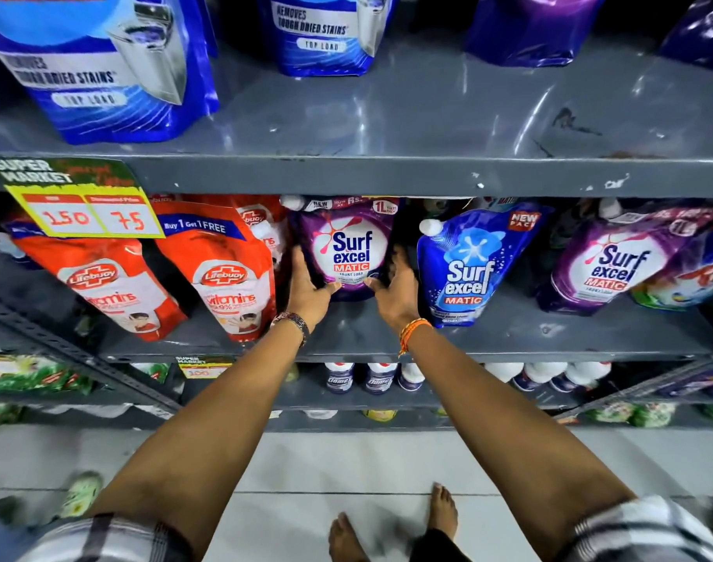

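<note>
A purple Surf excel Matic front-load pouch stands upright on the middle grey shelf. My left hand holds its left side, fingers reaching behind and thumb on the lower front. My right hand holds its right side the same way, thumb on the pouch's lower front edge. Both arms stretch forward from below.
Red Lifebuoy pouches stand left of the purple pouch, a blue Surf excel pouch and another purple one to its right. Blue top-load pouches sit on the shelf above. Bottles line the lower shelf. A price tag hangs at left.
</note>
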Demonstrator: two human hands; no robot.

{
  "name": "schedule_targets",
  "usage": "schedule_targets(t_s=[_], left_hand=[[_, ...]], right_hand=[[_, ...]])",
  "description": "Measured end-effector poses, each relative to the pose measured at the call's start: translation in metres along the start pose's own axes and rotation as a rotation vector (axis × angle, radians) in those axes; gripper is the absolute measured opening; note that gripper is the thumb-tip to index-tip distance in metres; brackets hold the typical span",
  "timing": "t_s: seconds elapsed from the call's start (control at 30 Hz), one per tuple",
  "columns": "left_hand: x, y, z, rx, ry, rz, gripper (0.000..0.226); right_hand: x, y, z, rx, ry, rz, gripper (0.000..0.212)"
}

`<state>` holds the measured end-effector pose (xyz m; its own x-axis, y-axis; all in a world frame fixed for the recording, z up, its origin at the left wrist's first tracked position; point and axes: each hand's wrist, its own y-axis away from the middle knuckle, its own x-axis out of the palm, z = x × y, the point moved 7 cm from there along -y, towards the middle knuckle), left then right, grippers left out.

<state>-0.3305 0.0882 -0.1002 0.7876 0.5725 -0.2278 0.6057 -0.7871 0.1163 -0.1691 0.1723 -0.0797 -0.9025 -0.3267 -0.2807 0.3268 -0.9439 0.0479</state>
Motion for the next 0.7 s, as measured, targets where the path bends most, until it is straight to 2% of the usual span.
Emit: schedule_targets(t_s=[0.17, 0.33, 0.43, 0.5, 0.53, 0.6, 0.63, 0.67, 0.7], left_hand=[[0.002, 0.022, -0.013, 0.009, 0.023, -0.024, 0.102], [0.003, 0.069, -0.019, -0.035, 0.129, -0.122, 0.098], [0.018, 0.104, -0.018, -0.079, 0.167, -0.158, 0.089], [0.044, 0.126, -0.023, -0.088, 0.216, -0.119, 0.074], [0.059, 0.134, -0.027, -0.084, 0.233, -0.073, 0.066], [0.102, 0.149, -0.04, -0.051, 0.198, 0.062, 0.054], [0.125, 0.155, -0.049, -0.024, 0.168, 0.132, 0.051], [0.15, 0.159, -0.057, 0.003, 0.14, 0.195, 0.049], [0.171, 0.16, -0.064, 0.027, 0.123, 0.251, 0.048]], right_hand=[[-0.001, 0.023, -0.013, 0.084, -0.107, 0.057, 0.085], [-0.039, 0.087, -0.029, 0.092, -0.171, 0.132, 0.069], [-0.108, 0.108, -0.066, 0.16, -0.234, -0.013, 0.056], [-0.17, 0.109, -0.087, 0.147, -0.191, -0.133, 0.04], [-0.198, 0.108, -0.093, 0.115, -0.152, -0.183, 0.03], [-0.259, 0.104, -0.102, 0.145, -0.069, -0.364, 0.032], [-0.286, 0.101, -0.107, 0.154, -0.059, -0.394, 0.029], [-0.31, 0.098, -0.107, 0.144, -0.077, -0.425, 0.027], [-0.327, 0.09, -0.109, 0.151, -0.181, -0.428, 0.036]])
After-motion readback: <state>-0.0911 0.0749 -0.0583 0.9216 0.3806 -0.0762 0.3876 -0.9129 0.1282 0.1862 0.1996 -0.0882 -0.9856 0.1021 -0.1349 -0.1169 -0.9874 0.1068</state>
